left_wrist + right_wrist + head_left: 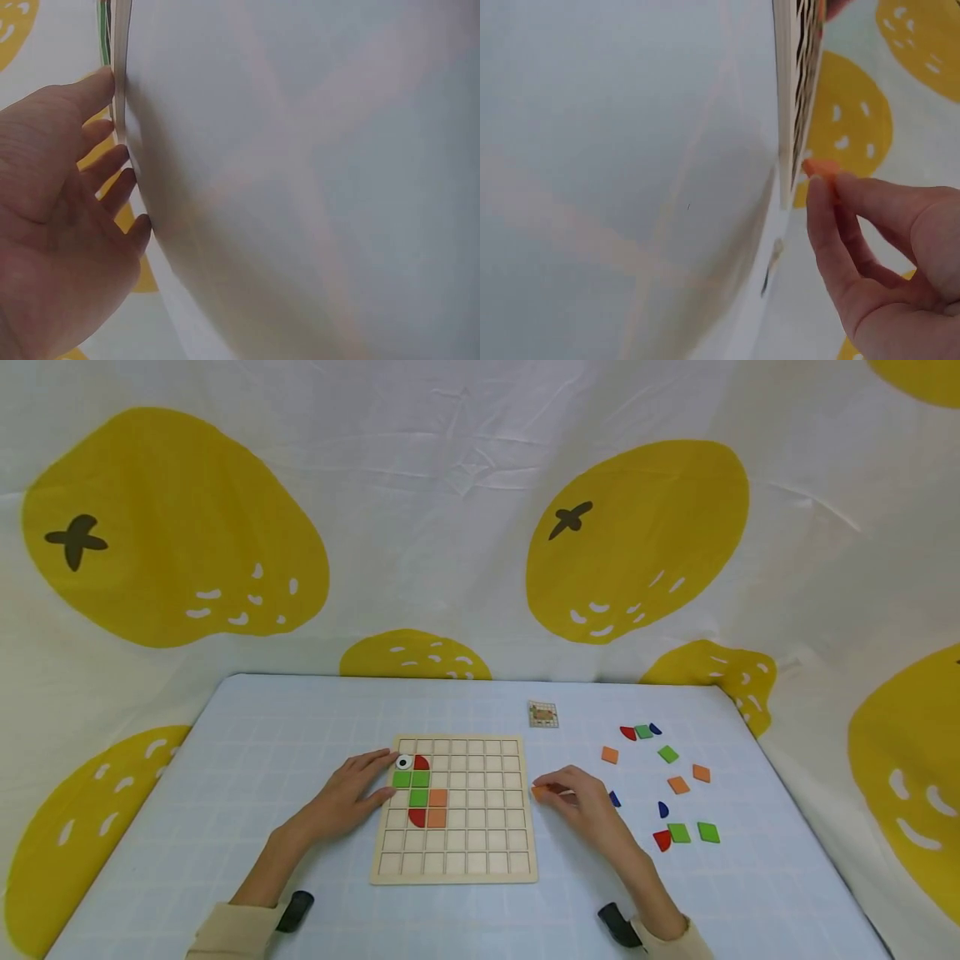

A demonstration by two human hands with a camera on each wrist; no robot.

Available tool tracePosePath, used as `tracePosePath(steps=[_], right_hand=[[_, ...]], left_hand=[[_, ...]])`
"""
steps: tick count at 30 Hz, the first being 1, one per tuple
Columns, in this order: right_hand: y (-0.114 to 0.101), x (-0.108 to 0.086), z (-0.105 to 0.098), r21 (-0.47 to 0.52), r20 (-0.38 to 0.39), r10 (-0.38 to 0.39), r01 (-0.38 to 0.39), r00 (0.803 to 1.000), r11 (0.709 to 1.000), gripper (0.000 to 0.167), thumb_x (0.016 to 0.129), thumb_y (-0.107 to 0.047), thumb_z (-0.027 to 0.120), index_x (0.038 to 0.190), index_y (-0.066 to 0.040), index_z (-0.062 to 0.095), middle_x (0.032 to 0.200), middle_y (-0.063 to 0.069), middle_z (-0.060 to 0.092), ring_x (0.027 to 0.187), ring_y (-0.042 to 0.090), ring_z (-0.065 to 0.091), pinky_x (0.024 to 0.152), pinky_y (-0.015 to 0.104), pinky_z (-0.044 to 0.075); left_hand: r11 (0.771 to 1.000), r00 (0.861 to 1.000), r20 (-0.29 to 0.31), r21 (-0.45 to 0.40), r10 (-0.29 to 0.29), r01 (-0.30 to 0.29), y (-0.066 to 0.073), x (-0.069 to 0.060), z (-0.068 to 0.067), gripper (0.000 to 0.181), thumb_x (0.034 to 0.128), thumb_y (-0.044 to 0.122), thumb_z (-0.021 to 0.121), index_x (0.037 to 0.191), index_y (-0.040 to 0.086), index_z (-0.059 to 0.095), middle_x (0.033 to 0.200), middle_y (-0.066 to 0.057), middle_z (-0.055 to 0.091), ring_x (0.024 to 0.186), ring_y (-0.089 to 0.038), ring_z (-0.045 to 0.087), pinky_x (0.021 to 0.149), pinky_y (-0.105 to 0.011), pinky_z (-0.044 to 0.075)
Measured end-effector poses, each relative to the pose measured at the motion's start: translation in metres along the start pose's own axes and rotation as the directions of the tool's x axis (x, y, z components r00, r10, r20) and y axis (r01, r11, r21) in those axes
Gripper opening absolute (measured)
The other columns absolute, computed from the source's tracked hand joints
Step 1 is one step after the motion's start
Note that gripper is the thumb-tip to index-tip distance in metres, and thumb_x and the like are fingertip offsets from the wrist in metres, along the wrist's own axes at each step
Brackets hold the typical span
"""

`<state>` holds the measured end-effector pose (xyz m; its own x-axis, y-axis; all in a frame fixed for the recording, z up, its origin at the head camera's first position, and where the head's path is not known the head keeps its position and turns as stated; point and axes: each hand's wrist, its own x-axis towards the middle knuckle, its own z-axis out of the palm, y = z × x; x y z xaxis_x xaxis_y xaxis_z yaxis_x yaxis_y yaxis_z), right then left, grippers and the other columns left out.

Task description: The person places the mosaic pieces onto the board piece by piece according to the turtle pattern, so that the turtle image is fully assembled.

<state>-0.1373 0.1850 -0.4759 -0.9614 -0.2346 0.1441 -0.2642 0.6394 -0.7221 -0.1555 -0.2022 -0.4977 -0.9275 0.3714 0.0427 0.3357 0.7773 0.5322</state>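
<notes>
Left hand (343, 797): fingers fairly straight and spread, tips touching the left edge of a pale wooden board (487, 864), flat on the bench (210, 793), whose pale covering shows faint crossing bands. Board scored into square cells by dark grooves, plain raised border. Seated in its left part: a white disc with a black centre (403, 762), red quarter-round tiles (417, 817), green square tiles (402, 779) and orange square tiles (437, 817), two of the last stacked one behind the other. Beyond the board's far right corner, a small card printed with a grid and a brown figure (543, 714); any lettering too small to read. Just off the board's right edge, a flat matt orange tile (823, 168), pinched between thumb and fingers of the right hand (577, 802), exposed end towards the board; long axis cannot be told, outline part-hidden. Farther right, scattered on the bench: loose orange and green four-sided tiles (678, 785), turned various ways, among loose red and blue curved-edged tiles (662, 840).
</notes>
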Motion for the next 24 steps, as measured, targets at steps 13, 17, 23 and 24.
tracePosePath(steps=[13,17,23,24], right_hand=[[-0.026,0.018,0.032,0.105,0.004,-0.063,0.062,0.998,0.993,0.011,0.091,-0.008,0.079,0.102,-0.008,0.078,0.099,-0.001,0.073,0.085,0.015,0.064,0.076,0.026,0.057],[-0.033,0.021,0.043,0.142,0.016,-0.064,0.061,0.998,0.988,0.011,0.091,-0.006,0.077,0.103,-0.007,0.077,0.102,0.003,0.074,0.086,0.016,0.066,0.077,0.026,0.057],[-0.045,0.028,0.059,0.182,0.078,-0.063,0.048,0.995,0.982,0.010,0.093,-0.004,0.076,0.103,-0.004,0.076,0.103,0.007,0.073,0.087,0.020,0.069,0.077,0.025,0.057],[-0.046,0.029,0.061,0.187,0.089,-0.066,0.048,0.994,0.981,0.010,0.093,-0.003,0.075,0.103,-0.003,0.076,0.103,0.008,0.073,0.088,0.021,0.069,0.077,0.025,0.057]], left_hand=[[0.999,0.998,-0.034,0.024,0.045,-0.045,-0.003,0.001,0.002,0.059,0.1017,0.028,0.067,0.154,0.008,0.047,0.155,-0.020,0.046,0.140,-0.044,0.040,0.111,-0.066,0.035],[0.999,0.998,-0.032,0.026,0.047,-0.046,-0.002,0.001,0.001,0.059,0.1017,0.028,0.067,0.153,0.007,0.047,0.154,-0.020,0.046,0.140,-0.044,0.040,0.111,-0.067,0.035],[0.999,0.999,-0.020,0.016,0.035,-0.035,0.000,0.000,-0.001,0.059,0.1024,0.028,0.066,0.154,0.007,0.046,0.156,-0.020,0.045,0.142,-0.044,0.039,0.113,-0.065,0.033],[0.999,0.999,-0.021,0.014,0.036,-0.036,0.000,0.000,-0.001,0.059,0.1025,0.028,0.066,0.154,0.007,0.046,0.156,-0.019,0.045,0.141,-0.044,0.040,0.113,-0.065,0.033]])
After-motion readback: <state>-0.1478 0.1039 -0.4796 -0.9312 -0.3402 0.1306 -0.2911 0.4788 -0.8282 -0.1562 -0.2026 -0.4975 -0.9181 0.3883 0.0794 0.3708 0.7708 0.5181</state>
